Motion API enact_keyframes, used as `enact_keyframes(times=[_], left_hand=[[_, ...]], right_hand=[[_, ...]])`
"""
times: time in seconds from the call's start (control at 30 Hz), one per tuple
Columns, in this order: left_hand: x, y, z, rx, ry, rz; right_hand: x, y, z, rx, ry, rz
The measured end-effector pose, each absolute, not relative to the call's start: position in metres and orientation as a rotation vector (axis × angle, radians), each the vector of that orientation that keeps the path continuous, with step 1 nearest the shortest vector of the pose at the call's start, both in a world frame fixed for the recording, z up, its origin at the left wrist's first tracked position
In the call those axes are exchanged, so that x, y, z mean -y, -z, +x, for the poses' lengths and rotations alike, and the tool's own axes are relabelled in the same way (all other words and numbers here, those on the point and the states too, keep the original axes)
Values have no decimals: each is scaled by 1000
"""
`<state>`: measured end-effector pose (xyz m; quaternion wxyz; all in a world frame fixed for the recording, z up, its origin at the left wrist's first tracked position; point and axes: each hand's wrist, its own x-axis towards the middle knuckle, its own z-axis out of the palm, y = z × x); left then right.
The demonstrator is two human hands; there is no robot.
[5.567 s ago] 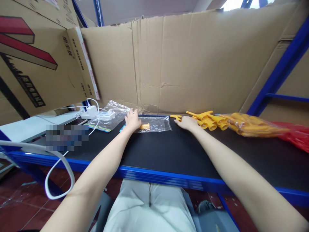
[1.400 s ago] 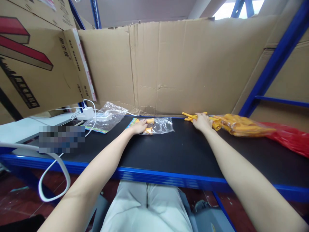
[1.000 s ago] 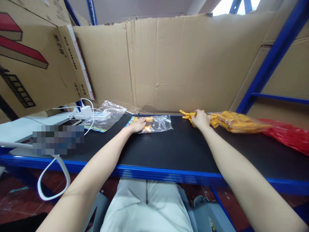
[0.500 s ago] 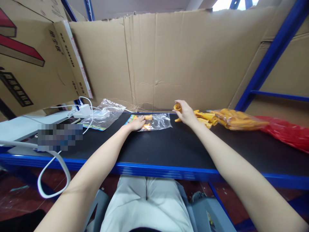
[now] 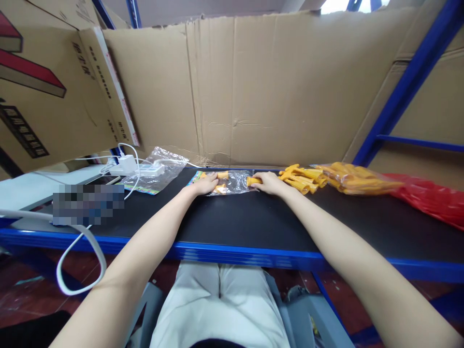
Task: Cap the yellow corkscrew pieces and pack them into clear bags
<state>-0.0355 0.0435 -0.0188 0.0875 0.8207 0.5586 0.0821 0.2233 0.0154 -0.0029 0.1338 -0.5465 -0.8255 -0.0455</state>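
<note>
My left hand (image 5: 205, 184) lies flat with fingers stretched on a clear plastic bag (image 5: 238, 181) that has a colourful printed end. Inside this bag are yellow plastic pieces (image 5: 222, 175), partly covered by my fingers. My right hand (image 5: 271, 183) grips a yellow plastic piece (image 5: 253, 181) with a flared round end, which points left at the bag's right end. Whether that end has passed inside the bag I cannot tell. Just right of my right hand lies a loose pile of similar yellow pieces (image 5: 302, 179).
Further right are a filled clear bag of yellow pieces (image 5: 351, 178) and a red plastic bag (image 5: 427, 198). On the left lie another clear bag (image 5: 170, 166), a white power strip (image 5: 148, 170) and cables. A cardboard wall (image 5: 261, 92) stands behind the black tabletop (image 5: 246, 222).
My right hand has moved left and down with the yellow piece, from above the table to the bag's right end. The piece has turned to point left. My left hand stays put.
</note>
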Motion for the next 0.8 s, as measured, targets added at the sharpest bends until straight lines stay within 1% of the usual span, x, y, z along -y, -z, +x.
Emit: enact_keyframes(times=[0.17,0.27,0.33,0.63,0.8], left_hand=[[-47,22,-38,-1643,-296,2437],[-49,22,-39,-1592,-343,2461],[-50,21,-40,-1550,-382,2506],[-41,19,-32,-1545,-473,2511],[-39,19,-30,-1511,-497,2498]], right_hand=[[-11,-9,230,2405,255,-1748],[-8,-14,235,2392,254,-1956],[-8,-15,240,2383,237,-2015],[-5,-17,231,2363,185,-1646],[-2,-13,216,2372,330,-1561]])
